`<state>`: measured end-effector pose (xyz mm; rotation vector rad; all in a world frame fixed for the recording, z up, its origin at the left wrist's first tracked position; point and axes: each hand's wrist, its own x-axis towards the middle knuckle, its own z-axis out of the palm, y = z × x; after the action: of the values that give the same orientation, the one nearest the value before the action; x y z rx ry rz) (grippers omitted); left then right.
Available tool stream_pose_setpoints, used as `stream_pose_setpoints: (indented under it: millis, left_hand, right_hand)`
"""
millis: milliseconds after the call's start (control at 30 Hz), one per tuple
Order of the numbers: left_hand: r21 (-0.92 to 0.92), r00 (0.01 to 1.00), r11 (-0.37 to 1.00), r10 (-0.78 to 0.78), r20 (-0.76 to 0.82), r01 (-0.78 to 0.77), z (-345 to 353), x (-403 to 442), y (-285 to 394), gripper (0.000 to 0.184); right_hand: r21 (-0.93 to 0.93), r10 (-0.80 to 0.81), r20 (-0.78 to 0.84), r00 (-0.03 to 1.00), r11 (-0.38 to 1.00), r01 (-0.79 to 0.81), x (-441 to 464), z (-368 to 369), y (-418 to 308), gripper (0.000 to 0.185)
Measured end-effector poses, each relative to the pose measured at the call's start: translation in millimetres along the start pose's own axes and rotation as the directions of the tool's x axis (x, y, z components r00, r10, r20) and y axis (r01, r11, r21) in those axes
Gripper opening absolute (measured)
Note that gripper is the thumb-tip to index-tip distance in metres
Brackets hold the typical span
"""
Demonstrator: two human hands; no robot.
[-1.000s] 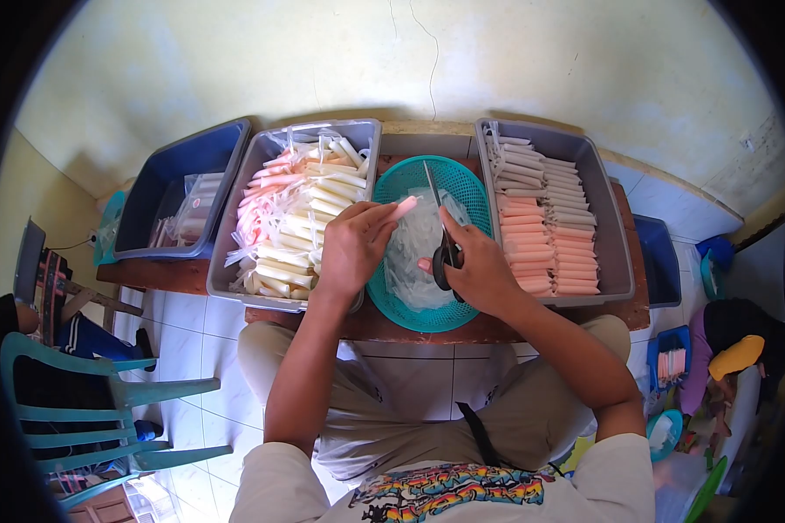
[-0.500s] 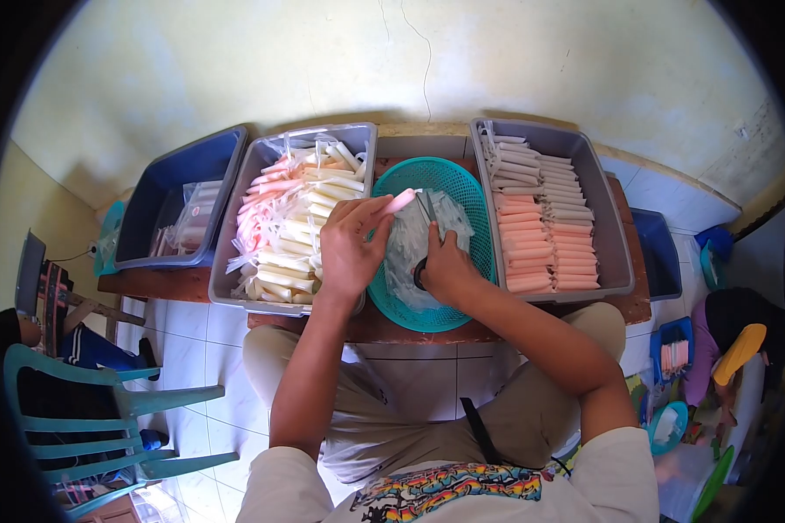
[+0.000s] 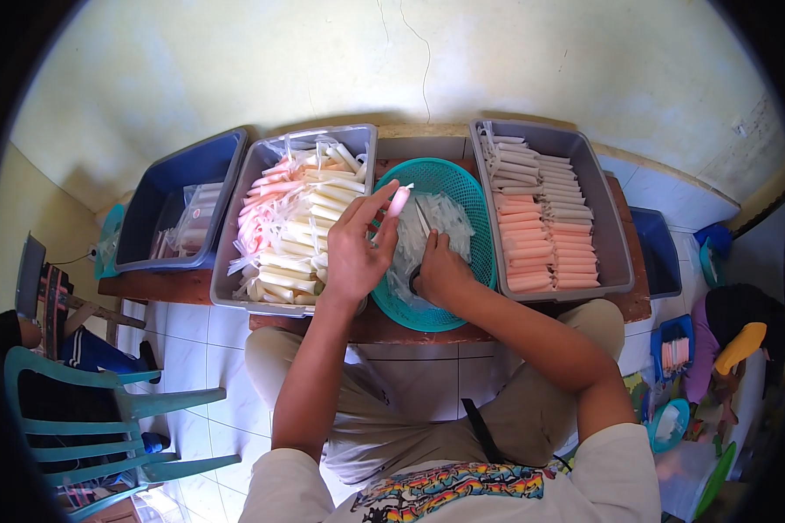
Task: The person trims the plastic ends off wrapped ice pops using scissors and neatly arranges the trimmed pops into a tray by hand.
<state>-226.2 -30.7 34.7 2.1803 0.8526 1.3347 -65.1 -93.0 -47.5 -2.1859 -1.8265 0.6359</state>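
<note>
My left hand (image 3: 358, 248) pinches a pink filled tube (image 3: 399, 201) upright between its fingertips, over the left part of the round teal basket (image 3: 483, 253). Black-handled scissors (image 3: 421, 214) are in my right hand (image 3: 443, 272), their blades pointing up beside the tube. Clear plastic scraps (image 3: 449, 218) lie in the basket beneath. Left of the basket, a grey tub (image 3: 227, 281) is heaped with pink and cream tubes that have loose plastic ends. On the right, another grey tub (image 3: 615, 235) holds stacked rows of pale and pink tubes.
A dark blue tub (image 3: 135, 235) with packed tubes stands at the far left of the wooden table (image 3: 375, 329). Teal chairs (image 3: 70, 418) are at lower left, with part of a person behind. At right, another person (image 3: 733, 322) bends near a small blue basket (image 3: 658, 349).
The scissors' blades have come together and tilted left as my right hand moved lower left. My left hand's fingers have lifted, and the pink tube stands more upright.
</note>
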Motion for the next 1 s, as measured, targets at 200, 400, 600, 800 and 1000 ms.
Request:
stream_pose_setpoints:
  millis: [200, 400, 600, 800, 1000]
  left_hand:
    - [-0.012, 1.000, 1.000, -0.011, 0.026, 0.011, 5.3, -1.1, -0.4, 0.058]
    - [-0.108, 0.999, 0.993, -0.038, 0.018, 0.039, 11.7, -0.5, 2.9, 0.057]
    - [-0.259, 0.987, 0.953, -0.135, 0.087, 0.154, 18.6, -3.7, 1.2, 0.059]
    - [-0.447, 0.952, 0.847, -0.200, 0.231, 0.286, 35.5, 2.6, 25.2, 0.056]
    - [-0.631, 0.940, 0.698, -0.223, 0.257, 0.338, 68.2, 10.8, 35.5, 0.048]
  right_hand:
    - [0.023, -0.003, -0.002, 1.000, 1.000, 0.003, -1.9, -1.3, 3.2, 0.094]
    - [0.019, -0.112, -0.049, 0.992, 0.993, 0.113, -24.6, -38.0, -6.4, 0.067]
    - [0.173, -0.329, -0.233, 0.915, 0.912, 0.372, -36.3, -84.3, 7.9, 0.058]
    - [0.329, -0.287, -0.334, 0.898, 0.857, 0.397, -49.0, -118.8, 19.1, 0.042]
    - [0.334, -0.262, -0.418, 0.870, 0.846, 0.415, -57.0, -136.6, 45.6, 0.031]
